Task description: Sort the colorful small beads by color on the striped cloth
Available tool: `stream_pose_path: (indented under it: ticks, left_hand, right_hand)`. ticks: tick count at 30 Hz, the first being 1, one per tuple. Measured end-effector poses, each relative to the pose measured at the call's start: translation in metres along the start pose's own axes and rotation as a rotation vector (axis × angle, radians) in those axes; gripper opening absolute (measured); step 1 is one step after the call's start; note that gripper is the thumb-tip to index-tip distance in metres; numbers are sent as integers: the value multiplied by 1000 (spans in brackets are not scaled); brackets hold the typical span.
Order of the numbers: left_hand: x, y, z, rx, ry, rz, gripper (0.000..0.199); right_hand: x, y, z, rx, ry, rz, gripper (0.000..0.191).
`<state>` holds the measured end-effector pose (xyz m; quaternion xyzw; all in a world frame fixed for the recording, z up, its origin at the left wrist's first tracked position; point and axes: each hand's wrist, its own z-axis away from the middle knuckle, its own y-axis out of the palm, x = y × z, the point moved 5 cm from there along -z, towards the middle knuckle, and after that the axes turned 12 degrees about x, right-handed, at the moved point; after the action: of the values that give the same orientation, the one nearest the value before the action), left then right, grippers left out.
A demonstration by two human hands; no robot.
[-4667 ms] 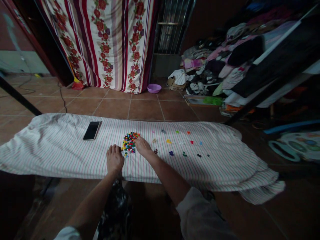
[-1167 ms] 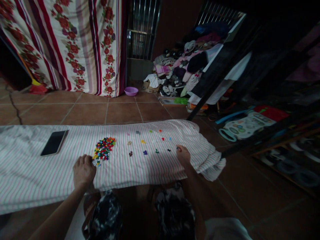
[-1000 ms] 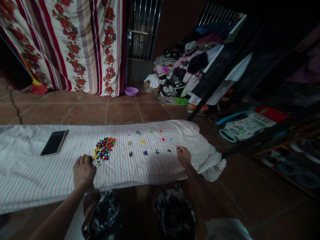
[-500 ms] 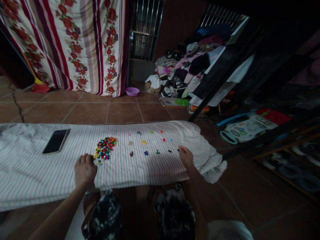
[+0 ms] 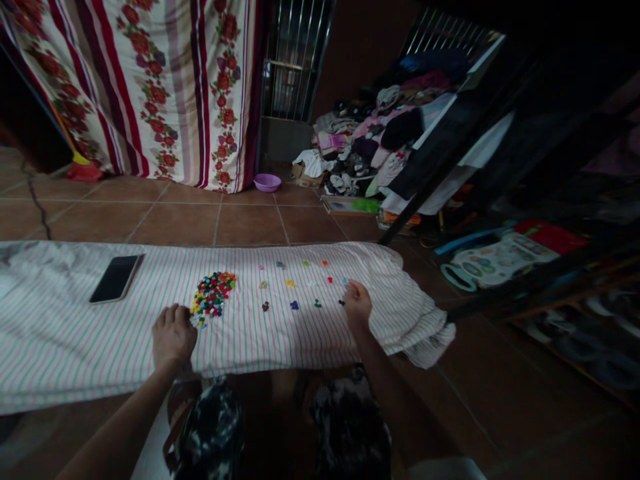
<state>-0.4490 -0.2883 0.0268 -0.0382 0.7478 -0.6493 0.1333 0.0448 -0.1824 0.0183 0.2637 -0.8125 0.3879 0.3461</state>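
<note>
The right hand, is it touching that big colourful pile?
Apart: the head view shows a wide stretch of striped cloth between the right hand and the colourful pile.

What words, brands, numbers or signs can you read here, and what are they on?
None are readable.
Smartphone: dark screen, no visible lettering.
Toy panel: printed designs, too blurred to read.
Multicolored pile of small pieces: too small to tell.

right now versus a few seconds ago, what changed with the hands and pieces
The right hand has left the mixed pile and moved right across the striped cloth, near the light blue piece; whether it holds anything is unclear. The camera view has swung right. The left hand stays beside the pile, and the phone lies where it did.
</note>
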Motion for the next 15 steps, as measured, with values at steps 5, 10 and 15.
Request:
stream_pose_path:
  ticks: [5, 10, 15]
  left_hand:
    - [-1, 1, 1, 5, -22, 17, 25]
    - [1, 4, 2, 1, -53, 51, 26]
    - [3, 7, 1, -3, -60, 63, 26]
  right_hand:
    - [65, 56, 35, 246, -93, -100, 32]
    - [130, 115, 85, 601, -278, -160, 28]
    - [172, 160, 131, 869, -382, -113, 26]
